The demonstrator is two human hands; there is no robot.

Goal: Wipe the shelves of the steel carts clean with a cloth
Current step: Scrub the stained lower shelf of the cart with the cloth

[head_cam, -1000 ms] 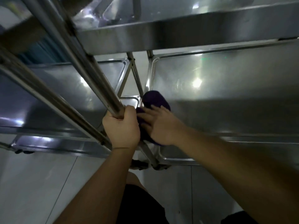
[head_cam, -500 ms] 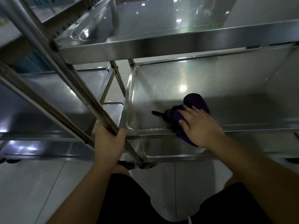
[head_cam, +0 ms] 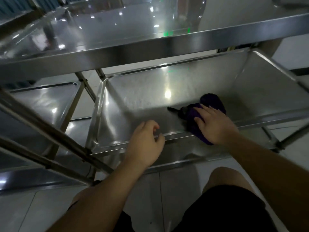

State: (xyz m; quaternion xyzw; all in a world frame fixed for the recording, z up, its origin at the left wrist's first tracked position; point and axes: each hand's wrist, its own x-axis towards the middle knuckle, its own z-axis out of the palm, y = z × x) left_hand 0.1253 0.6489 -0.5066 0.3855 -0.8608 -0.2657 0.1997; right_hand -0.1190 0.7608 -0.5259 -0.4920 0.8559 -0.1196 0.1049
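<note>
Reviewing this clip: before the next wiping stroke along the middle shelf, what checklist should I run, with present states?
1. Purple cloth lies on the middle shelf: ok.
2. Right hand rests flat on the cloth: ok.
3. Left hand is at the shelf's front rim; firm hold: cannot tell.
4. Shelf left of the cloth is free of objects: ok.
5. Shelf already clean: cannot tell, glare.

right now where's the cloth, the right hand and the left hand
cloth (head_cam: pixel 213 101), head view, on its bare far end
right hand (head_cam: pixel 214 122), head view, on the back of the hand
left hand (head_cam: pixel 145 143), head view, on the back of the hand
</note>
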